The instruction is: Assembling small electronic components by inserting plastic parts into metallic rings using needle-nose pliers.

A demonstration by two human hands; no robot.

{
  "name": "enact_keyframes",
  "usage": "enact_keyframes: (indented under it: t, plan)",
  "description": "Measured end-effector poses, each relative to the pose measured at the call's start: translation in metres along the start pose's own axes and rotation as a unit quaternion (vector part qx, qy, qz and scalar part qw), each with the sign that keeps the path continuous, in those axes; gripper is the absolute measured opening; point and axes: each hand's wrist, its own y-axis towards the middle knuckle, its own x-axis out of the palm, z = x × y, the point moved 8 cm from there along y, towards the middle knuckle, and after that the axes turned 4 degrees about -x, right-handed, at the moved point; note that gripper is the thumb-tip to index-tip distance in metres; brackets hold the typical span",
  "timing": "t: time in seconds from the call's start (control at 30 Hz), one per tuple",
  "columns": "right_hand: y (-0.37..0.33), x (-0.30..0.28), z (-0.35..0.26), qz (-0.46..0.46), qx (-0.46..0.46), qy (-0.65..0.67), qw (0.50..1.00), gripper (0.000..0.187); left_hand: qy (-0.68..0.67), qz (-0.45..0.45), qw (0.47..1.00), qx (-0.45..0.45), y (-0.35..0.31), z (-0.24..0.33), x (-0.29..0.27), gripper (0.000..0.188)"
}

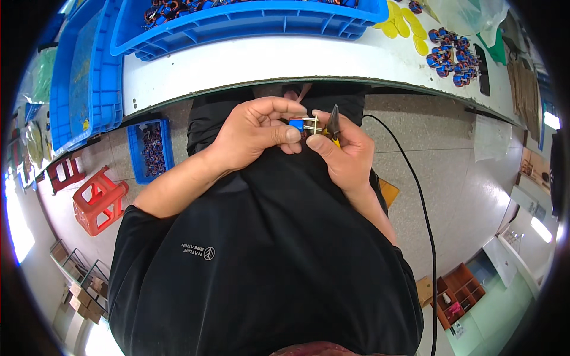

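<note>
Between the thumb and fingers of my left hand (249,132) is a small coil (296,124) with a blue core, its bare metal leads pointing right. My right hand (351,157) keeps a pair of pliers (334,121) with yellow handles in its palm, the dark jaws pointing up and away. The right thumb and forefinger also pinch a thin, pale, upright piece (316,126) at the ends of the coil's leads. Whether the leads pass through it I cannot tell. Both hands are close together above my lap, in front of the table edge.
A blue crate (249,25) of coils stands on the white table (196,74), with another blue crate (83,77) to its left. Yellow discs (401,25) and a coil cluster (454,56) lie at right. A blue bin (134,155), red stool (98,202) and black cable (418,196) are lower.
</note>
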Motion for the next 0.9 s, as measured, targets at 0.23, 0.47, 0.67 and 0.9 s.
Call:
enact_keyframes:
  t: [0.23,0.47,0.67,0.9]
  plan:
    - [0.005,0.004,0.001,-0.029,0.003,0.029,0.999,0.032,-0.014,0.009,0.999,0.033,0.006,0.01,0.011,0.039]
    - [0.002,0.005,0.002,0.062,0.015,0.028,0.998,0.027,-0.024,0.012,1.0,0.011,0.004,0.003,0.003,0.044]
    - [0.008,-0.005,-0.021,0.04,-0.022,-0.158,0.986,0.027,0.089,0.086,0.978,0.168,0.001,0.026,0.004,0.043]
    - [0.015,-0.001,-0.041,-0.049,-0.054,-0.312,0.947,0.028,0.432,0.162,0.82,0.338,-0.017,0.058,0.01,0.042]
